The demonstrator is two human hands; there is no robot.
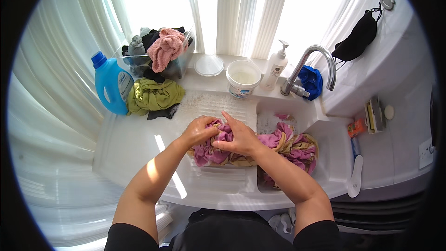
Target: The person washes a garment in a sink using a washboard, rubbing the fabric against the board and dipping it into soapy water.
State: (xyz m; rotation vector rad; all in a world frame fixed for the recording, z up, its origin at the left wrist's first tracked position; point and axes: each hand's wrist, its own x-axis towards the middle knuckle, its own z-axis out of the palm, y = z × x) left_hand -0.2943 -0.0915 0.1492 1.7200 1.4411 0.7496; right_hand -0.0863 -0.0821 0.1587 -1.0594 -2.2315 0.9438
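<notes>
Cloth [204, 156] in pink and tan lies bunched on the ribbed washboard [209, 105]; more of the same colours sits twisted in the basin [331, 158] just right of the washboard. Whether it is all one piece I cannot tell, since the right forearm crosses the join. It looks soaked, so it should feel limp and soft, heavier than when dry and slick wherever suds cling. Nothing about it seems fragile, though a pinch at a single fold would probably slide. A full fistful of gathered folds looks the surest hold, with the part in the basin likely to drag as dead weight.

On the washboard, the left hand [200, 131] has its fingers curled into the bunch, gripping a wad of it. The right hand [240, 138] is against the other side of the bunch, thumb and fingers spread apart rather than closed.

Beyond the washboard stand a white tub [236, 89] and, to the tub's left, a round lid [209, 65]. A pump bottle [275, 70] and the faucet [291, 87] are beyond it to the right. Past its far left corner are a heap of green fabric [155, 95] and a blue jug [111, 88].
</notes>
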